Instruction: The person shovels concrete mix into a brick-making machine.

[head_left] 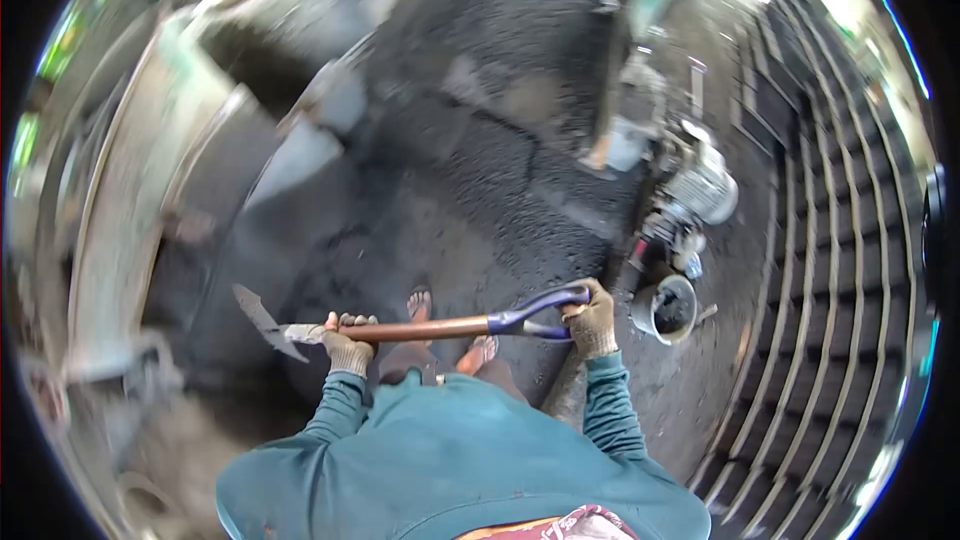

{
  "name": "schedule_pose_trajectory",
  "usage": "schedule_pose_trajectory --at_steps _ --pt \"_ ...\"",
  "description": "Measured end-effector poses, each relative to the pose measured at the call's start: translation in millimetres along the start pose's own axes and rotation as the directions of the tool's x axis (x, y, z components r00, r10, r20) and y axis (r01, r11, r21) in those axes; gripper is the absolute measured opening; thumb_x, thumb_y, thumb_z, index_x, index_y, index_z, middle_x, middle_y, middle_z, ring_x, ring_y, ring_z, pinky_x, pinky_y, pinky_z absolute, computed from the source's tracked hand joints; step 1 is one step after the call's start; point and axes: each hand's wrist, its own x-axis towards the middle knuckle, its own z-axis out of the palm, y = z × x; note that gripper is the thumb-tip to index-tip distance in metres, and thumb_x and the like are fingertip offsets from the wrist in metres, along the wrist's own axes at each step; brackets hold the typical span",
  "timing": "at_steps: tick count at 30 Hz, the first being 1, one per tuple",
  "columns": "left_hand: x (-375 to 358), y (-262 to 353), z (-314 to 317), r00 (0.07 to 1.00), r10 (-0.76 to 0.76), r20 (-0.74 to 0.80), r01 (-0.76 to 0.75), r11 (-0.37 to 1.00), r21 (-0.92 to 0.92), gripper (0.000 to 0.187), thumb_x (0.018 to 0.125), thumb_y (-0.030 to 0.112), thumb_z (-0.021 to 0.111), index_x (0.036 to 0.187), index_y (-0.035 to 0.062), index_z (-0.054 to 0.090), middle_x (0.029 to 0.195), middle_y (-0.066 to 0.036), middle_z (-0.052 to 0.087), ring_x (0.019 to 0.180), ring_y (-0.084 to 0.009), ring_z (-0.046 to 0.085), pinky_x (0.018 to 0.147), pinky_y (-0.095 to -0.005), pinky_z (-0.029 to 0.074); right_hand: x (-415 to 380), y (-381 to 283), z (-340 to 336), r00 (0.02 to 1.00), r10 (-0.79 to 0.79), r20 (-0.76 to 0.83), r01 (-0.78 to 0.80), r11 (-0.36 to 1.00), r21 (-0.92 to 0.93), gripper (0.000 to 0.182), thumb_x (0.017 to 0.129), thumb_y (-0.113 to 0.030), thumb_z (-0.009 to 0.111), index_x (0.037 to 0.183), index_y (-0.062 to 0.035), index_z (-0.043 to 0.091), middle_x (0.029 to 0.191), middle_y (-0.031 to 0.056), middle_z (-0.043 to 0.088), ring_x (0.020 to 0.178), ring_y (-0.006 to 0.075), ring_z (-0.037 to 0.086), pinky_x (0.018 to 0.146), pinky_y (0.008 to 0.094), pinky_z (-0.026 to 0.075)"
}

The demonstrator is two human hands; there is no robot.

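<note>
A shovel [440, 329] lies crosswise in front of my body, its worn metal blade [264, 322] to the left and its blue D-shaped handle to the right. My left hand [350, 338], in a glove with bare fingertips, is wrapped round the wooden shaft close to the blade. At the other end my right hand [591, 320], also gloved, grips the blue handle. The blade looks edge-on and I cannot make out any load on it. My feet [478, 352] show below the shaft, on the dark floor.
Dark, grainy material [500, 160] covers the ground ahead. To the right stand a bucket [664, 310] with dark contents and a motor-like machine [700, 185]. Stacked dark slabs with pale strips [850, 240] line the far right. A pale sloping panel [140, 190] rises at left, blurred.
</note>
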Motion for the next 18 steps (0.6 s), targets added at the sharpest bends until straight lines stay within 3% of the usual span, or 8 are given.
schedule_pose_trajectory --at_steps 4,7,8,11,14,15,17,18 --pt "-41.8 -3.0 -82.5 0.990 -0.010 -0.141 -0.008 0.992 -0.130 0.038 0.097 0.037 0.056 0.071 0.0109 0.050 0.063 -0.006 0.052 0.065 -0.0270 0.056 0.077 -0.0512 0.052 -3.5 -84.2 59.9 0.878 -0.039 0.476 0.110 0.986 -0.122 0.035 0.078 -0.018 0.083 0.105 -0.0018 0.069 0.093 0.0019 0.068 0.083 0.0094 0.061 0.074 0.0267 0.052" --pt "-29.4 -5.2 -138.7 1.000 -0.017 -0.005 0.016 0.986 -0.164 0.024 0.089 0.021 0.060 0.070 0.0148 0.046 0.066 0.000 0.051 0.065 -0.0224 0.054 0.081 -0.0463 0.051 -23.4 -126.5 120.6 0.534 0.161 0.830 -0.164 0.983 -0.085 0.051 0.086 -0.041 0.077 0.115 -0.0002 0.070 0.104 0.0084 0.068 0.092 0.0151 0.063 0.080 0.0294 0.052" --pt "-22.4 -0.5 -152.7 0.998 -0.060 0.005 0.060 0.973 -0.224 0.023 0.088 0.021 0.060 0.070 0.0166 0.047 0.069 0.000 0.054 0.063 -0.0213 0.054 0.077 -0.0432 0.052 -19.8 -100.9 141.9 0.377 -0.078 0.923 -0.333 0.918 0.214 0.053 0.090 -0.043 0.074 0.118 0.0007 0.068 0.110 0.0107 0.068 0.096 0.0177 0.064 0.082 0.0322 0.053" --pt "13.9 13.5 -219.1 0.955 0.177 0.236 -0.186 0.982 0.015 0.022 0.089 0.021 0.059 0.069 0.0167 0.051 0.066 0.000 0.056 0.064 -0.0207 0.057 0.070 -0.0434 0.051 -45.4 -40.1 232.1 0.225 0.209 0.952 -0.555 0.830 -0.051 0.068 0.095 -0.045 0.069 0.143 -0.0012 0.047 0.120 0.0151 0.065 0.096 0.0236 0.065 0.084 0.0402 0.056" --pt "-96.1 19.5 -187.3 0.683 -0.119 0.721 0.550 0.733 -0.400 0.010 0.084 0.014 0.065 0.074 0.0136 0.063 0.074 0.001 0.057 0.079 -0.0141 0.062 0.076 -0.0348 0.051 -89.1 74.6 317.4 -0.053 0.704 0.709 -0.617 0.535 -0.577 0.066 0.097 -0.050 0.063 0.140 -0.0033 0.048 0.121 0.0141 0.064 0.094 0.0256 0.065 0.084 0.0427 0.056" --pt "-79.3 13.0 -206.5 0.646 -0.135 0.751 0.594 0.707 -0.384 0.008 0.085 0.017 0.067 0.081 0.0115 0.064 0.074 0.000 0.059 0.075 -0.0147 0.063 0.072 -0.0344 0.052 -116.0 92.5 335.8 -0.165 0.647 0.745 -0.727 0.431 -0.535 0.062 0.097 -0.052 0.063 0.136 -0.0046 0.051 0.117 0.0135 0.065 0.093 0.0257 0.065 0.083 0.0423 0.055" --pt "-46.8 1.3 -243.6 0.568 -0.166 0.806 0.677 0.651 -0.343 0.020 0.087 0.025 0.070 0.096 0.0073 0.067 0.075 -0.003 0.062 0.066 -0.0159 0.065 0.066 -0.0336 0.055 -154.3 136.4 367.9 -0.122 0.647 0.752 -0.785 0.400 -0.472 0.037 0.098 -0.039 0.059 0.119 -0.0076 0.056 0.105 0.0101 0.065 0.088 0.0249 0.064 0.081 0.0415 0.055" --pt "-55.3 11.2 -268.7 0.677 -0.161 0.718 0.534 0.778 -0.329 0.024 0.087 0.027 0.071 0.099 0.0065 0.067 0.077 -0.005 0.064 0.066 -0.0174 0.066 0.063 -0.0341 0.056 -163.2 163.6 382.9 0.017 0.658 0.753 -0.771 0.488 -0.408 0.026 0.099 -0.032 0.057 0.110 -0.0090 0.059 0.100 0.0084 0.066 0.085 0.0246 0.064 0.080 0.0410 0.054"
